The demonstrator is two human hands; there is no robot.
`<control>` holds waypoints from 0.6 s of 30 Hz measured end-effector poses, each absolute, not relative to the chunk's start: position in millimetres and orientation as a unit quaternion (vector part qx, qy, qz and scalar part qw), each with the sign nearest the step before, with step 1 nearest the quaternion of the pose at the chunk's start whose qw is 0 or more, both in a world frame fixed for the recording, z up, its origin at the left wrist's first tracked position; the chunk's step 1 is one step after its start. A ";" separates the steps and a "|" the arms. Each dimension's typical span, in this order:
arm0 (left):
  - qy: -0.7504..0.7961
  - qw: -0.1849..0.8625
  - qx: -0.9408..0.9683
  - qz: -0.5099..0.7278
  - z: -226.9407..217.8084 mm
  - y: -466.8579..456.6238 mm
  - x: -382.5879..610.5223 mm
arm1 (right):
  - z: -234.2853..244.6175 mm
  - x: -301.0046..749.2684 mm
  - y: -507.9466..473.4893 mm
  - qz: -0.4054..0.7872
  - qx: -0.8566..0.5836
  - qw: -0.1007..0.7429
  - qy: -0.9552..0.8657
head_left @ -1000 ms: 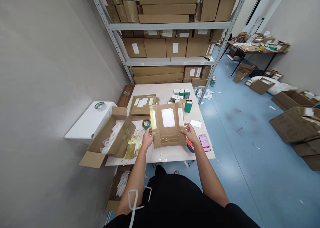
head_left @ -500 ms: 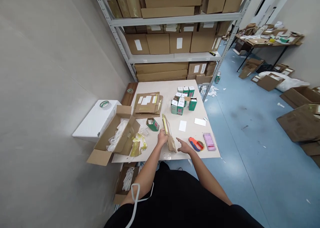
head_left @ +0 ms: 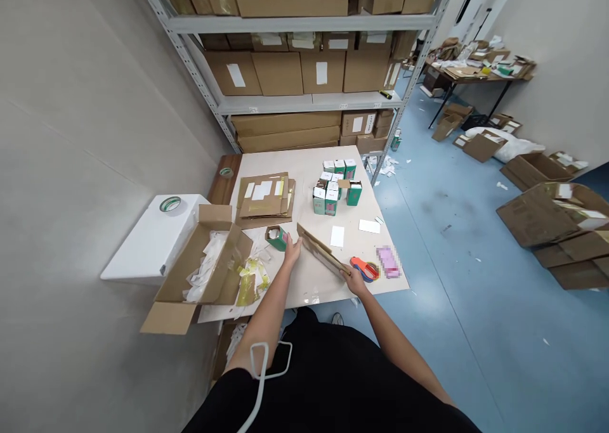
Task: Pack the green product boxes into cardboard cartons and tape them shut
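Note:
A flattened cardboard box [head_left: 321,253] is held edge-on just above the white table [head_left: 304,281]. My left hand [head_left: 292,250] grips its far left end and my right hand [head_left: 354,281] grips its near right end. A green tape roll [head_left: 276,236] lies right beside my left hand. An orange and blue tape dispenser [head_left: 365,269] rests just right of my right hand.
A stack of flattened cardboard [head_left: 264,196] and several small green-and-white boxes [head_left: 333,188] sit farther back. An open carton [head_left: 204,268] hangs off the table's left edge. A phone [head_left: 388,261] and two white labels [head_left: 337,236] lie at right. Shelving with cartons [head_left: 295,71] stands behind.
The flattened box faced me flat and upright a second ago; it is now turned edge-on and lowered toward the table. My right hand let go briefly, then took the near end again.

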State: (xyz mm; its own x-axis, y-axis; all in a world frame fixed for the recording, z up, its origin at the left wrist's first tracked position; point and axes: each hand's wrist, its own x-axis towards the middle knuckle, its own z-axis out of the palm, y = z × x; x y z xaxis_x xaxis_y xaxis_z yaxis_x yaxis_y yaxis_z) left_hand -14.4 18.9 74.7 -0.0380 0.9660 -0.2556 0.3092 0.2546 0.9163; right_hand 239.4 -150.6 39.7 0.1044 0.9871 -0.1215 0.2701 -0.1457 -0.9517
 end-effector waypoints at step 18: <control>0.553 0.588 0.479 0.347 79.0 -20.3 -84.9 | 56.5 198.6 -105.0 0.493 -0.573 0.514 -0.405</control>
